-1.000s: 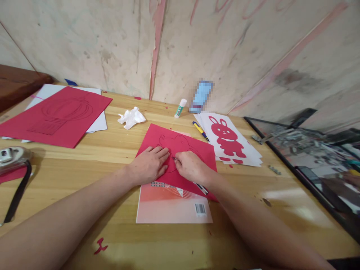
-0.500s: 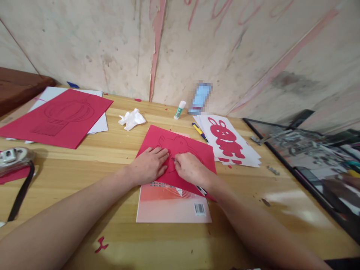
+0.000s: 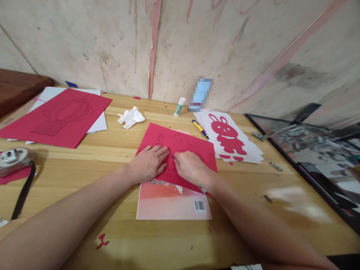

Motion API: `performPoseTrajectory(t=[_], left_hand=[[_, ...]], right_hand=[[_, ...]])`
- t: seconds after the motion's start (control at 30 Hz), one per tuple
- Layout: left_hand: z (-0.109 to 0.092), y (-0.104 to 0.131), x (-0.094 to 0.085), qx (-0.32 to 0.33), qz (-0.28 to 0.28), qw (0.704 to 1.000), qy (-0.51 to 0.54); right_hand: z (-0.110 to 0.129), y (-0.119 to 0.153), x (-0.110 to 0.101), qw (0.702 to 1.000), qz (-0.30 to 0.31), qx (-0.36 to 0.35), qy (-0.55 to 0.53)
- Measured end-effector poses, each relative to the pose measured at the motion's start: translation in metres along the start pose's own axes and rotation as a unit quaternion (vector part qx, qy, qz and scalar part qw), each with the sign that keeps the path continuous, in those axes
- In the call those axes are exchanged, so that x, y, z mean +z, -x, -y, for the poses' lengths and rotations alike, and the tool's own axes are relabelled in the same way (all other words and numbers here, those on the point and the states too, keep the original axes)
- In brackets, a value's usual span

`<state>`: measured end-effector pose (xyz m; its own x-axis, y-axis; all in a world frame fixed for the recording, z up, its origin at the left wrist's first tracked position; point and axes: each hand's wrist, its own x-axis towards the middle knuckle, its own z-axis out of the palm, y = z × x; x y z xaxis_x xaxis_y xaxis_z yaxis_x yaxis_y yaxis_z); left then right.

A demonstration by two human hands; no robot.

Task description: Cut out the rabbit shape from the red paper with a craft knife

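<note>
A red sheet of paper (image 3: 152, 135) with a dark line drawing lies at an angle over a pink-orange booklet (image 3: 168, 210) with a barcode. My left hand (image 3: 150, 161) rests flat on the sheet's left side, fingers stretched out over the drawing. My right hand (image 3: 189, 167) is closed around a craft knife (image 3: 173, 157), mostly hidden in the fist; its dark tip meets the paper close to my left fingertips. Beneath my right wrist, a black-and-white end of an object (image 3: 203, 190) sticks out, only partly visible.
A red rabbit cutout (image 3: 229, 135) lies on white sheets at right, beside a yellow-blue pen (image 3: 200, 128). Behind stand a glue stick (image 3: 179, 107) and crumpled tissue (image 3: 131, 117). Another drawn red sheet (image 3: 70, 131) and a power strip (image 3: 15, 159) are left; a black-framed glass panel (image 3: 281, 150) is right.
The camera view has shifted slightly. Both hands stay in nearly the same place on the red sheet, my right hand still gripping the craft knife.
</note>
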<state>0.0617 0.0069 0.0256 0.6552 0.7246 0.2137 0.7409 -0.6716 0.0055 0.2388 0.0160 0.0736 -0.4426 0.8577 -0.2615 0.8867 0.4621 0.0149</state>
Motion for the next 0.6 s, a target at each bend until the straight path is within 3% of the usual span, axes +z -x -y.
performPoseTrajectory(t=[0.33, 0.6], left_hand=[[-0.001, 0.004, 0.000, 0.005, -0.013, 1.000, 0.015], [-0.004, 0.007, -0.001, 0.053, -0.050, 0.997, 0.035]], right_hand=[[-0.017, 0.005, 0.004, 0.998, -0.036, -0.044, -0.012], [-0.034, -0.008, -0.015, 0.997, -0.080, -0.020, 0.002]])
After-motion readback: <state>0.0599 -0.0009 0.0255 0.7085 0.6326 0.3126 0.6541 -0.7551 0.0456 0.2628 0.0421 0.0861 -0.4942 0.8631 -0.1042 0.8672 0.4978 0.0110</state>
